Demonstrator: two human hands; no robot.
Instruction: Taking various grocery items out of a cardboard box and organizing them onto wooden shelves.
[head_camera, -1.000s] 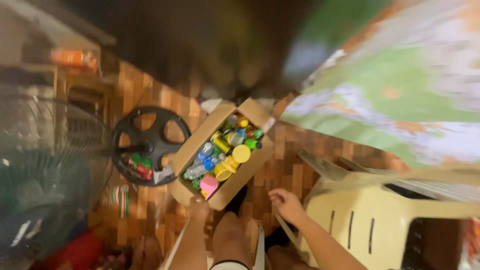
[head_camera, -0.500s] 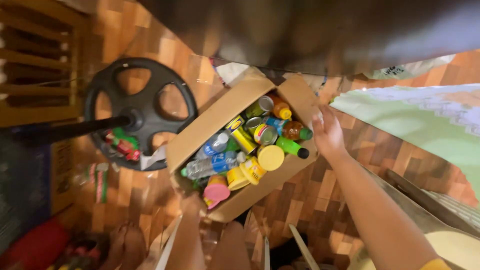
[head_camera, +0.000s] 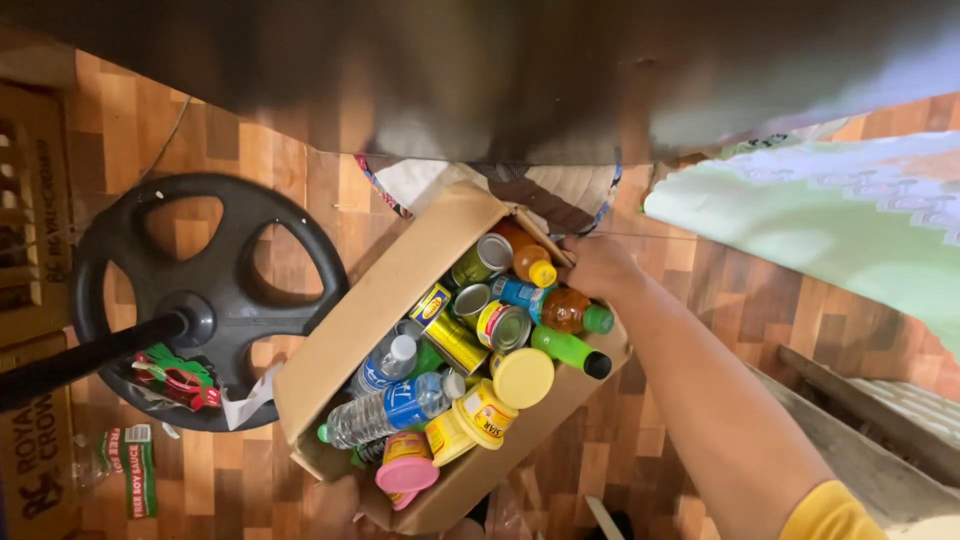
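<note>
— Wooden parquet flooring (head_camera: 300, 190) is seen below, with a black round fan base (head_camera: 205, 300) lying beside an open cardboard box (head_camera: 370, 320). What is kept in the box?

— Cans, plastic water bottles (head_camera: 385, 410), an orange drink bottle (head_camera: 565, 310), a green bottle (head_camera: 570, 350) and yellow-lidded jars (head_camera: 520, 378) are packed inside it.

— Where is the right hand (head_camera: 595, 268) placed?

— It is laid on the box's far right rim, just beside the orange bottle. The fingers are curled over the edge, but whether the cardboard is truly gripped cannot be told.

— And the left hand (head_camera: 345, 505)?

— Only a blurred part is made out under the box's near corner, touching it; its grip cannot be told.
</note>
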